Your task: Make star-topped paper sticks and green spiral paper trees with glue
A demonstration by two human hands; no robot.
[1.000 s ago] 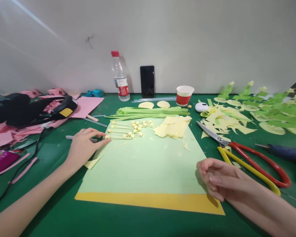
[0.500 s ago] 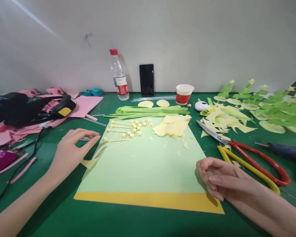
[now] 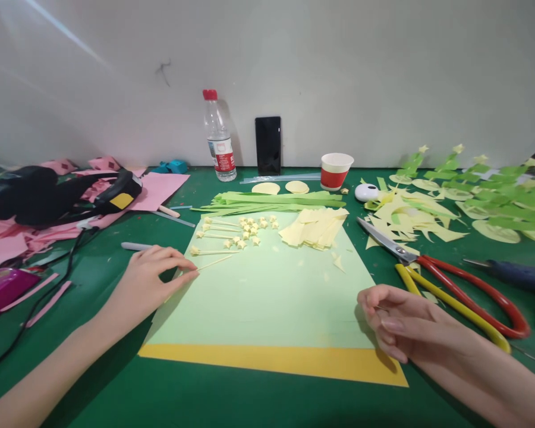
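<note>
Thin strip (image 3: 216, 262): end hidden, left fingers (image 3: 186, 279) pinched on it; right fingers (image 3: 377, 293) curled, contents unclear.

- Scene moderately bright; pale green sheet (image 3: 267, 303) lit most strongly, fine surface detail washed out.
- Diagonal pale streak thrown across upper left of wall (image 3: 339, 77); its source is not shown.
- Soft shadow cast on wall just right of bottle (image 3: 223, 148).
- Soft-edged shadow laid on sheet and yellow border (image 3: 271, 361) beside right hand (image 3: 392, 324).
- Tabletop (image 3: 232, 404) rendered darker along bottom edge.
- Wide-angle stretch seen toward sides; green paper pieces (image 3: 494, 230) smeared at far right.
- Center kept fairly sharp; small print on bottle label (image 3: 222, 154) not resolved.
</note>
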